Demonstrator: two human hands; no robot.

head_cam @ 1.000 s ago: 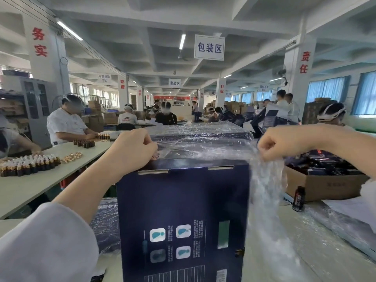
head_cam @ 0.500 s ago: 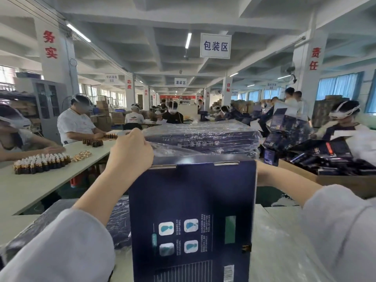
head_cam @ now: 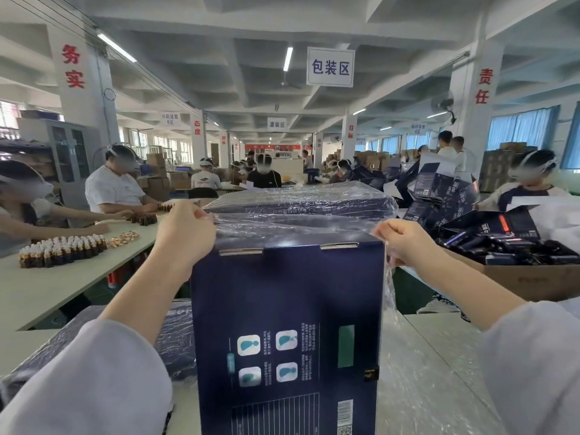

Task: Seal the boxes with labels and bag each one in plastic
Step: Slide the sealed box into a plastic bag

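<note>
A tall dark-blue box (head_cam: 287, 334) stands upright on the table right in front of me, its printed back facing me. A clear plastic bag (head_cam: 292, 226) is stretched over its top edge. My left hand (head_cam: 185, 235) pinches the bag's rim at the box's top left corner. My right hand (head_cam: 405, 243) pinches the rim at the top right corner, with loose plastic hanging down the box's right side. Behind the box lies a stack of bagged blue boxes (head_cam: 301, 199).
Another bagged blue box (head_cam: 175, 340) lies flat at my left. A cardboard carton (head_cam: 530, 277) full of dark packages stands at the right. Loose plastic sheets (head_cam: 439, 387) cover the table on the right. People sit at a long table (head_cam: 47, 284) with small bottles (head_cam: 62, 249).
My right hand went behind the box's right side half a second ago and has come back up to the top right corner, gripping plastic. The left hand stayed at the top left corner.
</note>
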